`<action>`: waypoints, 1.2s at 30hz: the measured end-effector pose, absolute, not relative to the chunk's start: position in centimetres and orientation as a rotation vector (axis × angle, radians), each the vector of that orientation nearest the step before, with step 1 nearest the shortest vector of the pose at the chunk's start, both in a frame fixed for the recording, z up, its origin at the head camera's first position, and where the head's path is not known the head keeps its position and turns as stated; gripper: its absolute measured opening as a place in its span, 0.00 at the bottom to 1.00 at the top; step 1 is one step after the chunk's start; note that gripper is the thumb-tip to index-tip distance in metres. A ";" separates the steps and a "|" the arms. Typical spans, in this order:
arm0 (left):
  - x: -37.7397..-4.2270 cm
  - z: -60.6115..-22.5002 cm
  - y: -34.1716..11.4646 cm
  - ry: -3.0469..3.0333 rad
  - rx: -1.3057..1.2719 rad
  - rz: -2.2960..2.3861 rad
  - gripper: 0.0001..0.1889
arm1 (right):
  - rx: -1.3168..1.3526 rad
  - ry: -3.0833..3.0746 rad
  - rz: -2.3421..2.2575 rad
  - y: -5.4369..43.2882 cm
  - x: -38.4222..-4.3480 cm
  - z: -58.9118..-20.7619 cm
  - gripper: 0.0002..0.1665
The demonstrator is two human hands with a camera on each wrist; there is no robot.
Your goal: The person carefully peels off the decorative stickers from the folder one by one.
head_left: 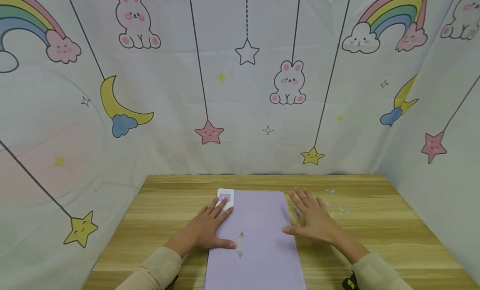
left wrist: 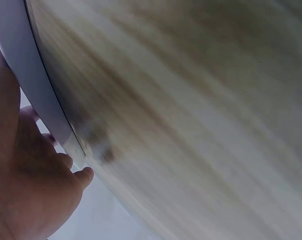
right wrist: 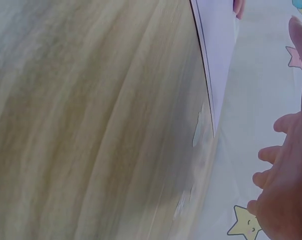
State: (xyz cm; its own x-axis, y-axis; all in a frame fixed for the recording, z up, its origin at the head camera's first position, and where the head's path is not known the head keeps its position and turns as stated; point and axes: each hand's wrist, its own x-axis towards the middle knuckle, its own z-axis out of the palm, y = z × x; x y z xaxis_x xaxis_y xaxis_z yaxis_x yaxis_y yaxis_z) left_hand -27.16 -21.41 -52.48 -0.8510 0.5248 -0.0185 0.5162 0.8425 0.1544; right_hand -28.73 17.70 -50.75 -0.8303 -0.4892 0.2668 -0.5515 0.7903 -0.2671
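Note:
A light purple paper folder or stack of sheets (head_left: 262, 248) lies lengthwise on the table. My left hand (head_left: 208, 229) rests on its left side with fingers spread. The fingertips touch a white square with a purple centre (head_left: 230, 194) at the top left corner. Beside the left thumb, two small flower stickers (head_left: 240, 252) sit on the purple surface. Over the right edge of the purple paper, my right hand (head_left: 315, 221) is held with straight, spread fingers and nothing in it. In the right wrist view, that hand (right wrist: 291, 170) appears raised above the table.
Several small clear flower stickers (head_left: 344, 210) are scattered on the wooden table (head_left: 168, 198) to the right of the purple paper. A white cloth (head_left: 240, 98) printed with rabbits, stars and rainbows hangs behind the table and along both sides.

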 end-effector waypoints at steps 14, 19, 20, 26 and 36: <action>-26.9 -52.2 -21.4 2.959 0.848 0.224 0.60 | 0.906 -2.737 0.611 14.6 -29.1 -50.7 0.65; -27.0 -52.3 -21.3 2.959 0.834 0.206 0.61 | 0.945 -2.714 0.699 12.9 -29.0 -50.7 0.61; -27.1 -52.3 -21.3 2.960 0.833 0.203 0.61 | 0.955 -2.716 0.713 12.6 -29.0 -50.7 0.61; -27.0 -52.2 -21.2 2.971 0.832 0.193 0.61 | 1.026 -2.695 0.760 10.6 -28.7 -50.7 0.58; -27.2 -52.6 -21.4 2.963 0.838 0.195 0.61 | 1.171 -2.687 0.821 8.0 -28.4 -50.7 0.50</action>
